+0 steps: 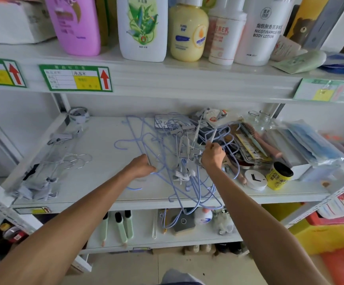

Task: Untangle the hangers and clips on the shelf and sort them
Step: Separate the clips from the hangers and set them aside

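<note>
On the middle shelf the blue wire hangers lie in one tangled heap, near the centre and a little to the right. Several of their loops reach over the front edge and hang down in front of the lower level. Grey clips are caught in the middle of this heap, between the wires. The left hand is at the left side of the heap, and its fingers are curled around a blue wire. The right hand is at the right side of the heap, closed, and it seems to pinch the lower end of one grey clip that points up and away from it. Far to the left on the same shelf lies a separate pile of pale hangers with metal hooks, well apart from the heap. Just beside the right hand stand a yellow jar with a black lid and a white round disc, and behind them lies a pink hairbrush. On the shelf above stand several bottles in a row.
</note>
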The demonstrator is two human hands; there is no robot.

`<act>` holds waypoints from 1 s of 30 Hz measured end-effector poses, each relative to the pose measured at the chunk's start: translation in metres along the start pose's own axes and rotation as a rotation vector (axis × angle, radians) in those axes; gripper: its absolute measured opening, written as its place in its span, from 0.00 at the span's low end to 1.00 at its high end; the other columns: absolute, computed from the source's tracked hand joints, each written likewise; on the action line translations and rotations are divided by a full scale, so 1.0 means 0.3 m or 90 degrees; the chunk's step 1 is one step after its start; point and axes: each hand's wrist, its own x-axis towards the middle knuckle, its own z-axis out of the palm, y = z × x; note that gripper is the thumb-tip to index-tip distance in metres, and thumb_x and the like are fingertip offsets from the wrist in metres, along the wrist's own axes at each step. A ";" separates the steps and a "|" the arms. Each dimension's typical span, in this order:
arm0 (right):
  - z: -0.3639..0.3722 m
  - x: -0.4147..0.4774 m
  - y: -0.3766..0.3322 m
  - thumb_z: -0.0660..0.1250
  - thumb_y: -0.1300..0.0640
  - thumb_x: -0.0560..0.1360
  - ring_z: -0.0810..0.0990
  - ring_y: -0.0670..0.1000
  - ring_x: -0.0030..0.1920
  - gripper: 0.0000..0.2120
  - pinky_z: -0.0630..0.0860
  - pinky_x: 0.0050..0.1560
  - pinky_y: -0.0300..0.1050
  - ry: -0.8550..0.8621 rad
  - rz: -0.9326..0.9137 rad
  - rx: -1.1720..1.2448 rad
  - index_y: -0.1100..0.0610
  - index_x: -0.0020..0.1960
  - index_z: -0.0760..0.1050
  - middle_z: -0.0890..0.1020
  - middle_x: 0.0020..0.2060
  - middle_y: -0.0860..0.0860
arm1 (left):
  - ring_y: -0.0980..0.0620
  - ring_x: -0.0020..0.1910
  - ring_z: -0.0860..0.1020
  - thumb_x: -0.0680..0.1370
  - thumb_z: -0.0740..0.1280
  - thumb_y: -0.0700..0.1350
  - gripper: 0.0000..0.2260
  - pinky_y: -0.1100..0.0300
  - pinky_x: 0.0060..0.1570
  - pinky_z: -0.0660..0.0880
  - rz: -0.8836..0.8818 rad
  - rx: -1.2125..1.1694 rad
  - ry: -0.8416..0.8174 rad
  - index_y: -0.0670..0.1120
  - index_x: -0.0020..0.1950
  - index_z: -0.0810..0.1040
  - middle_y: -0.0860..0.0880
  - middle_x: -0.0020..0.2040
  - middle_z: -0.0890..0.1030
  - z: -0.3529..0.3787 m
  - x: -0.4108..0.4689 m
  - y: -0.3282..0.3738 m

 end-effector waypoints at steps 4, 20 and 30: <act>0.023 0.078 -0.019 0.56 0.54 0.81 0.79 0.62 0.48 0.19 0.74 0.49 0.54 0.012 0.060 0.007 0.66 0.45 0.78 0.82 0.46 0.63 | 0.43 0.58 0.76 0.74 0.71 0.53 0.22 0.55 0.52 0.73 0.009 -0.014 -0.007 0.41 0.60 0.73 0.42 0.60 0.77 -0.001 0.010 -0.023; -0.025 0.326 -0.067 0.69 0.59 0.75 0.66 0.48 0.19 0.10 0.61 0.19 0.35 -0.321 0.187 -0.090 0.62 0.36 0.75 0.74 0.27 0.55 | 0.45 0.55 0.77 0.72 0.70 0.52 0.20 0.55 0.48 0.72 -0.017 -0.020 -0.025 0.43 0.59 0.72 0.44 0.57 0.78 -0.009 0.042 -0.028; -0.097 0.266 -0.065 0.63 0.68 0.79 0.81 0.49 0.25 0.08 0.81 0.31 0.39 -0.419 0.219 0.130 0.70 0.42 0.74 0.81 0.32 0.60 | 0.43 0.55 0.78 0.71 0.70 0.50 0.21 0.56 0.39 0.67 -0.031 0.013 -0.017 0.41 0.59 0.71 0.41 0.56 0.79 -0.018 0.067 -0.017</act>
